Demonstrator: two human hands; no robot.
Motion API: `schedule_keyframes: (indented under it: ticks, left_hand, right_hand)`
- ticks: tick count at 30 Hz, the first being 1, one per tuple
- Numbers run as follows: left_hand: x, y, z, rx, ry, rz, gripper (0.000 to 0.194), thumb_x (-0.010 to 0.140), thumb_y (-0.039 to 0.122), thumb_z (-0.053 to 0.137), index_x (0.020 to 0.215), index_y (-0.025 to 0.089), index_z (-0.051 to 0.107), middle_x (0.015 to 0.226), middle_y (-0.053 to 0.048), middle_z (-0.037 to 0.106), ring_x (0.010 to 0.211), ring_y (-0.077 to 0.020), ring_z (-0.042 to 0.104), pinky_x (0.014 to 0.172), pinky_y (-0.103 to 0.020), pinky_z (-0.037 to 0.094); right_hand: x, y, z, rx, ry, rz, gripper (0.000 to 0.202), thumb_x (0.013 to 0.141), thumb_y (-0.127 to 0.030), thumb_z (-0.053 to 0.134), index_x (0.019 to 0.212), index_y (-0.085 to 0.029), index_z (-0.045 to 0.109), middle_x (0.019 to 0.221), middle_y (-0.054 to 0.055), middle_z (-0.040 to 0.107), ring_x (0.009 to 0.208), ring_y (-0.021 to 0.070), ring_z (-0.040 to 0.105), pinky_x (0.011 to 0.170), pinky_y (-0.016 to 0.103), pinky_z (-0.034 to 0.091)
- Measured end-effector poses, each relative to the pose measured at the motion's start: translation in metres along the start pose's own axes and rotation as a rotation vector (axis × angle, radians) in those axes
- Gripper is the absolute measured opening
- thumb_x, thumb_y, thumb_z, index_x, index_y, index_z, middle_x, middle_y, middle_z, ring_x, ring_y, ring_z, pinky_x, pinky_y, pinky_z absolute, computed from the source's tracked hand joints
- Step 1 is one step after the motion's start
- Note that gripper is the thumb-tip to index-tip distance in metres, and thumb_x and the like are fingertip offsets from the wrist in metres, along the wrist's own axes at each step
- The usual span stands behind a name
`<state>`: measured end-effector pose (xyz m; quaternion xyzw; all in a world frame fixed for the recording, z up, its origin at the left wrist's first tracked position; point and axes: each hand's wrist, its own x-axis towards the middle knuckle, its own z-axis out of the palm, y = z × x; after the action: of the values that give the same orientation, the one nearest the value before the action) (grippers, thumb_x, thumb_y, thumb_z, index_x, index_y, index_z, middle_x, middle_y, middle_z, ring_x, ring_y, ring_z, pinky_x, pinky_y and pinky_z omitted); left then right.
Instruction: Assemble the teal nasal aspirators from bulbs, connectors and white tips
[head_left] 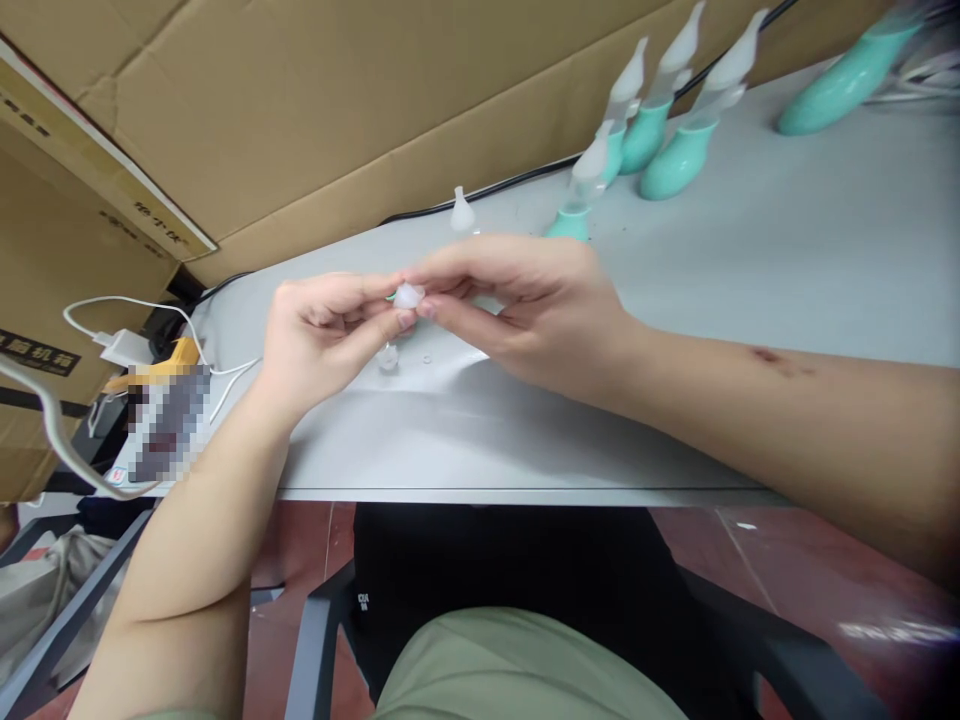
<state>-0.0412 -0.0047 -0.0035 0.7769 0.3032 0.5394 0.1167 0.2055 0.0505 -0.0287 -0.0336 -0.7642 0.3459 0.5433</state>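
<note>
Teal bulbs [679,162] (white-tipped) sit on the grey table [825,230].

A muted green top [517,665] is worn with white-marked black trousers [517,555].

Small white piece [409,296] between left hand [324,335] and right hand [546,295]

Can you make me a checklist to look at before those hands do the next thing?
1. White piece held by both hands: ok, fingertips of the left hand and right hand pinch it.
2. Green bit joined to it: cannot tell, fingers cover most of it.
3. Loose white nozzle tip up: ok, beyond the hands.
4. Tiny ring on the table: ok, below the fingertips in the picture.
5. Nearest teal bulb fully visible: not ok, the right hand hides part.
</note>
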Motion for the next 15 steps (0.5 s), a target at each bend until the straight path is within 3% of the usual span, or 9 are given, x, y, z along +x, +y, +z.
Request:
schedule_keyframes:
  ticks: [3,6,10,15]
  left_hand:
    - [0.001,0.003,0.004,-0.052,0.015,-0.035,0.029,0.102,0.049,0.112,0.128,0.036,0.106,0.086,-0.001,0.091,0.066,-0.0125,0.078,0.059,-0.024,0.063]
    - [0.001,0.005,0.004,-0.055,0.021,-0.064,0.030,0.101,0.049,0.113,0.127,0.035,0.106,0.083,-0.001,0.090,0.064,-0.0126,0.076,0.056,-0.025,0.061]
    - [0.001,0.010,0.003,-0.019,0.015,-0.102,0.029,0.101,0.047,0.113,0.127,0.036,0.106,0.085,-0.002,0.091,0.066,-0.0134,0.077,0.059,-0.027,0.063]
    - [-0.001,0.014,0.004,0.013,0.033,-0.139,0.033,0.099,0.055,0.113,0.122,0.033,0.106,0.087,-0.003,0.092,0.065,-0.0158,0.079,0.057,-0.029,0.066]
  right_hand:
    - [0.000,-0.002,0.001,-0.083,0.042,-0.091,0.021,0.123,-0.026,0.071,0.118,-0.027,0.091,0.113,0.002,0.095,0.106,0.0206,0.089,0.103,0.038,0.074]
    - [0.000,-0.003,0.002,-0.121,0.041,-0.038,0.023,0.126,-0.036,0.072,0.118,-0.027,0.090,0.115,0.005,0.093,0.107,0.0226,0.087,0.102,0.039,0.075]
    - [0.000,-0.005,0.002,-0.109,0.040,0.079,0.016,0.123,-0.042,0.080,0.116,-0.028,0.083,0.122,0.006,0.088,0.108,0.0231,0.084,0.104,0.039,0.075]
    - [0.001,-0.004,0.001,-0.073,-0.003,0.029,0.017,0.122,-0.039,0.079,0.112,-0.028,0.071,0.118,0.008,0.082,0.108,0.0246,0.079,0.099,0.040,0.071]
